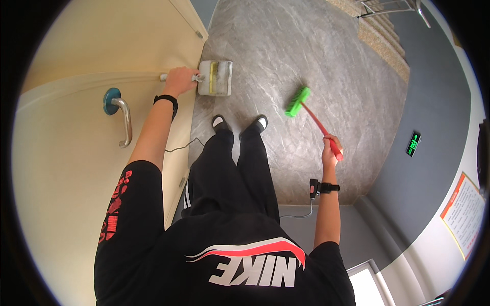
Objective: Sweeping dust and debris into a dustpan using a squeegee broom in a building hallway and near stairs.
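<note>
My left hand point(180, 81) is closed around the pale handle of a dustpan point(226, 78), close beside the cream door. The dustpan has a grey-white tray with a yellow toothed strip, and it is at or just above the grey floor. My right hand point(331, 150) grips the upper end of a red broom handle point(317, 121). At the far end of that handle is a green broom head point(298, 101) with green bristles, at the floor to the right of the dustpan and apart from it.
The cream door point(76, 153) with a curved metal handle point(127, 122) stands at my left. Stone steps point(383, 42) and a metal railing point(390, 9) lie at the upper right. A grey wall point(432, 103) with a lit green sign point(413, 144) bounds the right side. A thin cable point(183, 147) hangs near the door.
</note>
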Available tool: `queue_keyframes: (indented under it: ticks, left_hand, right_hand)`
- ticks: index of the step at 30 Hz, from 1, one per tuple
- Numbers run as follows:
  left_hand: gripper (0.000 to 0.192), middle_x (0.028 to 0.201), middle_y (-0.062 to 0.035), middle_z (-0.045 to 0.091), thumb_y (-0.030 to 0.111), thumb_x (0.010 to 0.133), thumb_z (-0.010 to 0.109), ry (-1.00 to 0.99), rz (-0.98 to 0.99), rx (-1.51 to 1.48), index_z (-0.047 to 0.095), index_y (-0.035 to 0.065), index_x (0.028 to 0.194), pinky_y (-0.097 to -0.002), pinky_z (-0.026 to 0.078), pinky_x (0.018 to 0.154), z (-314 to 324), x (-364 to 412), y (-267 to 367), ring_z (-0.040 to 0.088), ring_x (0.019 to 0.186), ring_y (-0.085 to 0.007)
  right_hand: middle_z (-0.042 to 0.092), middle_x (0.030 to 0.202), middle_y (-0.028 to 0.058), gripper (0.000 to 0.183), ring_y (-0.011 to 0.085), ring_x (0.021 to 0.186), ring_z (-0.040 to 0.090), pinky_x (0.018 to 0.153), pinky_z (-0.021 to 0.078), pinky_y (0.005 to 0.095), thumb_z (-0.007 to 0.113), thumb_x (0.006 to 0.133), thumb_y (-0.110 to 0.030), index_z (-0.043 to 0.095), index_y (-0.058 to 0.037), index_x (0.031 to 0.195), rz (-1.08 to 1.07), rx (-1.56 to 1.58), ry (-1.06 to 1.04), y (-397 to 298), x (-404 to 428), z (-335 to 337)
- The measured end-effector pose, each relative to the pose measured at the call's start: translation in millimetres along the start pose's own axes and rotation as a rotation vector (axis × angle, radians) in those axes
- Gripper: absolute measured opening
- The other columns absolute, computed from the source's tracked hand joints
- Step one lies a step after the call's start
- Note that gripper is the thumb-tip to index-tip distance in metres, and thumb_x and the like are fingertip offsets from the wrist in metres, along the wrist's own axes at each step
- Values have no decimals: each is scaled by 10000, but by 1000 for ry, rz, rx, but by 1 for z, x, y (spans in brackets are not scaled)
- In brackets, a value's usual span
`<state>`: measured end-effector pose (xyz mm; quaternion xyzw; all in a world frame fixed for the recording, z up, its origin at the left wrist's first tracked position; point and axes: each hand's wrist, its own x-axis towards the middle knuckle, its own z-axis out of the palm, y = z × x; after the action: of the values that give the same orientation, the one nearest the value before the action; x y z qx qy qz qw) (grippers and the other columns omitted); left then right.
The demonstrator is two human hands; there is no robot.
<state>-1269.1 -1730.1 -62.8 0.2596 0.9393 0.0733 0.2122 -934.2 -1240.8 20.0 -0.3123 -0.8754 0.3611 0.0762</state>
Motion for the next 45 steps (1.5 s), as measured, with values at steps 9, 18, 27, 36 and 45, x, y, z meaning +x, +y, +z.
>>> queue_keyframes:
  ticks: [9, 18, 27, 36, 45]
  left_hand:
    - [254, 876, -104, 734, 280, 758, 725, -34, -4, -39, 741, 232, 1007, -475, 547, 734, 0, 2, 5, 698, 849, -332]
    - [250, 869, -101, 730, 269, 757, 715, -14, 0, 7, 735, 228, 1003, -480, 546, 735, -9, -13, 27, 698, 850, -336]
    - [261, 863, -94, 736, 257, 758, 731, 6, 13, 1, 747, 245, 1018, -449, 558, 740, 9, -9, 9, 710, 850, -309]
    - [282, 893, -99, 741, 223, 745, 738, 0, 34, -33, 750, 234, 1026, -450, 561, 770, 11, -20, 7, 712, 876, -309]
    - [343, 966, -119, 738, 252, 780, 726, -71, 54, -27, 749, 247, 1123, -475, 554, 798, 23, -59, -9, 689, 903, -358]
  right_hand:
    - [720, 814, 173, 102, 319, 754, 724, 706, 554, 402, 680, 860, -171, 755, -118, 906, -23, -266, 46, 32, 36, 46]
    - [691, 748, 134, 80, 276, 666, 703, 661, 546, 370, 703, 837, -132, 740, -123, 908, -108, -40, -169, -93, -11, 106]
    - [685, 757, 105, 74, 249, 659, 694, 652, 538, 319, 705, 802, -86, 706, -86, 876, -241, 246, -419, -174, -39, 182]
    - [745, 985, 110, 62, 249, 1113, 674, 1016, 474, 349, 707, 875, -38, 721, -31, 934, 10, 387, -380, -138, -34, 115]
    - [717, 872, 82, 54, 165, 820, 660, 777, 519, 307, 721, 852, -52, 709, -59, 904, 78, 242, -42, -32, -75, 14]
